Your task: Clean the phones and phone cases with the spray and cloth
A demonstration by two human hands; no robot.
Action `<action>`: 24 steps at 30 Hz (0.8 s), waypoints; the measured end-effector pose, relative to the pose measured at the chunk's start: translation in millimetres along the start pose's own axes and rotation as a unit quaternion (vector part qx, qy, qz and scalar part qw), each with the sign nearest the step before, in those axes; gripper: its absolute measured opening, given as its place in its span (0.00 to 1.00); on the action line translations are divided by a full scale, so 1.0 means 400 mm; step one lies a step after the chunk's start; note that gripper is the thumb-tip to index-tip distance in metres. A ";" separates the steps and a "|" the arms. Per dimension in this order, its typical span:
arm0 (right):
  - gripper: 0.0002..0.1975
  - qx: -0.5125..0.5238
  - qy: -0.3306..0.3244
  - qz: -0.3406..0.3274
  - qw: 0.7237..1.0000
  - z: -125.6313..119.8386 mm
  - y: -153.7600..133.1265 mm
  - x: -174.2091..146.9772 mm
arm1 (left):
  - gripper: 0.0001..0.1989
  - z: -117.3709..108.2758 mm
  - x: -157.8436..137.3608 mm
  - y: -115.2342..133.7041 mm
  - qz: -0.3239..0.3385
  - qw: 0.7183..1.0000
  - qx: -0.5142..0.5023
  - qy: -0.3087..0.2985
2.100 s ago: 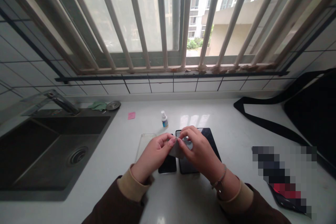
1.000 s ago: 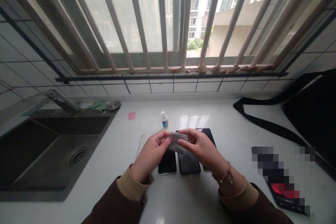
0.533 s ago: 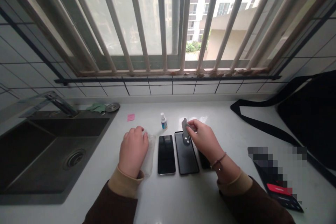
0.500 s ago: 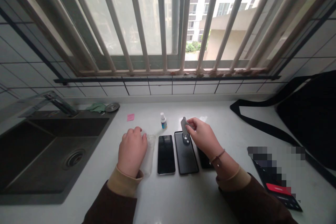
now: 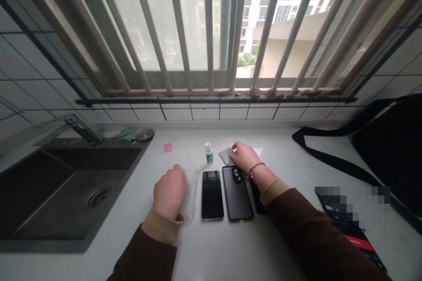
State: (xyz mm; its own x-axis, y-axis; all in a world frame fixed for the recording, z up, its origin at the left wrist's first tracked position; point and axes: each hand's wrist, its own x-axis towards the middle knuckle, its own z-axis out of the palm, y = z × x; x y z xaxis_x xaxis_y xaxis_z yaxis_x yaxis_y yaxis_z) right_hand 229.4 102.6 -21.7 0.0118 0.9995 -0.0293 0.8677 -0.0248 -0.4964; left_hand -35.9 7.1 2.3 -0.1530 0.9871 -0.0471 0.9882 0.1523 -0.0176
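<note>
My left hand (image 5: 170, 191) is curled with its knuckles up, over the left side of a clear phone case (image 5: 190, 195). Its fingertips are hidden, so what they hold, if anything, does not show. At the back of the counter, my right hand (image 5: 245, 154) pinches the right edge of a small grey cloth (image 5: 226, 155), which is spread low over the countertop. Below that hand lies a black phone case (image 5: 236, 197) with a camera cutout. A dark-screened phone (image 5: 212, 195) lies between the two cases. My right forearm partly covers another black object (image 5: 258, 197).
A small white spray bottle (image 5: 209, 153) stands left of the cloth, and a pink paper square (image 5: 168, 147) lies farther left. The sink (image 5: 115, 210) is at the left. On the right are a black strap (image 5: 332, 156), a dark bag (image 5: 392, 140) and a partly blurred-out phone (image 5: 359, 242).
My right hand has moved from above the black case's camera area to the back, lowering the grey cloth to the counter. My left hand's fingers have curled in more. The view shifted slightly.
</note>
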 end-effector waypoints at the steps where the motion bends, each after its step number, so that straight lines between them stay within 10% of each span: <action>1: 0.14 -0.019 0.006 -0.004 1.000 -0.003 -0.006 -0.010 | 0.12 0.000 0.000 -0.001 0.000 1.000 -0.003 0.001; 6: 0.16 -0.062 0.011 -0.098 0.993 -0.036 -0.060 -0.095 | 0.12 0.007 0.002 -0.006 0.005 1.000 -0.013 0.012; 12: 0.37 -0.019 -0.150 -0.347 0.926 -0.029 -0.118 -0.225 | 0.16 0.030 0.008 -0.016 0.021 0.999 -0.006 0.031; 17: 0.79 -0.103 -0.248 -0.341 0.901 0.032 -0.133 -0.253 | 0.18 0.031 0.007 -0.013 0.030 0.999 0.007 0.039; 24: 0.82 -0.121 -0.254 -0.327 0.902 0.062 -0.127 -0.210 | 0.19 0.015 0.003 -0.004 0.007 0.998 0.013 0.067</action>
State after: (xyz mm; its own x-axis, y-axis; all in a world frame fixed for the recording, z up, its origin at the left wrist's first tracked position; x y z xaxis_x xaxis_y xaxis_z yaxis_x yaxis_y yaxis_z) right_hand 172.2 19.3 -15.5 -0.7182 0.6590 -0.2235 0.6903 0.6339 -0.3489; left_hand -37.5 7.9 -3.5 -0.1338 0.9872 0.0866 0.9895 0.1379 -0.0438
